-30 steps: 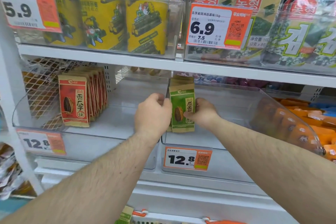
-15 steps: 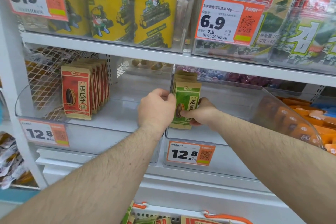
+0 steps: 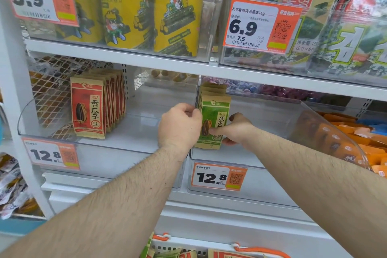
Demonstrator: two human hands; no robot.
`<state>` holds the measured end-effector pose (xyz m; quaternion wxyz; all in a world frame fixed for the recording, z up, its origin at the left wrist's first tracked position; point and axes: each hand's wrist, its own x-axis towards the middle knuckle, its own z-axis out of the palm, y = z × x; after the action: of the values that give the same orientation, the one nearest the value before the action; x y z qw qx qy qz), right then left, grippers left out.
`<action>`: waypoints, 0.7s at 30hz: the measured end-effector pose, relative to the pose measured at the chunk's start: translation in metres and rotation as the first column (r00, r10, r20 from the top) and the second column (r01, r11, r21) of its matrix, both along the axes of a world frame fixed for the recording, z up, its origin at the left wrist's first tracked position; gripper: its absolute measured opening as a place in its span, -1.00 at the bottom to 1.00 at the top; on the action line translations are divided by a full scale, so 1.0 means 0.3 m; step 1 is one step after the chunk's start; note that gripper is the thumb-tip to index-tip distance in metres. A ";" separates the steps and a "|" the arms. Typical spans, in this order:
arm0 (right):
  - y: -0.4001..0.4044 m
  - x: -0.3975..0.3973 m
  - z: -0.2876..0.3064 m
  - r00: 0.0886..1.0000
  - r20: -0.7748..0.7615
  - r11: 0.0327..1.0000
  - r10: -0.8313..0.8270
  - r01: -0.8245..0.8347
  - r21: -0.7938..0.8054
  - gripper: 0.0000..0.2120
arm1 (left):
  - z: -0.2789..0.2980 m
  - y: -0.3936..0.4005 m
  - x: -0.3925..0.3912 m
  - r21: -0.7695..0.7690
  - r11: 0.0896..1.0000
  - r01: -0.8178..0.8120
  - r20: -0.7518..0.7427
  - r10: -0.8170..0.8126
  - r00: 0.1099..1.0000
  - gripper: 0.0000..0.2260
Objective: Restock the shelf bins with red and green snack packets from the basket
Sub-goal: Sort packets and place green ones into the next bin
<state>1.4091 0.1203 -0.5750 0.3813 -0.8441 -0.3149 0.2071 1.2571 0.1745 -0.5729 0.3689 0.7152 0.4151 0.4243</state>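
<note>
At the front left corner of the clear plastic right-hand shelf bin (image 3: pixel 272 109), in the head view, both hands work on a short row of green-and-kraft paper snack packets (image 3: pixel 213 123) standing upright against the bin's left wall. The left hand (image 3: pixel 180 125) is curled at the row's left edge, fingers bent in toward the packets; whether it actually pinches the front one I cannot tell, since the knuckles hide the fingertips. The right hand (image 3: pixel 236 130) grips the front packet low on its right side, thumb across its face.

In the neighbouring clear plastic left-hand shelf bin (image 3: pixel 27 115), a row of red-and-kraft paper snack packets (image 3: pixel 89 109) stands near the left wall, toward the front, with bare floor beside it on the right. At the bottom edge of the view, the white plastic basket with orange handles (image 3: pixel 257 250) shows more red and green packets inside.

The step in hand looks like squaring up the green row after placing a packet. Judging by the basket's contents, the restock is partly done. The next move calls for letting go without tipping the row, then reaching down to the basket for another packet and matching its colour to the correct bin.
</note>
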 end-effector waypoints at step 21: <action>-0.310 -0.377 0.096 0.746 0.662 0.995 -0.070 0.000 0.104 -0.75 | 0.038 -0.191 -0.286 0.353 0.919 0.177 -0.204 -0.109 0.973 -0.80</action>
<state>1.2960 0.0273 -0.5462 0.2887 -0.8486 -0.4239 -0.1298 1.1714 0.1173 -0.5614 0.2193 0.8355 0.3062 0.4000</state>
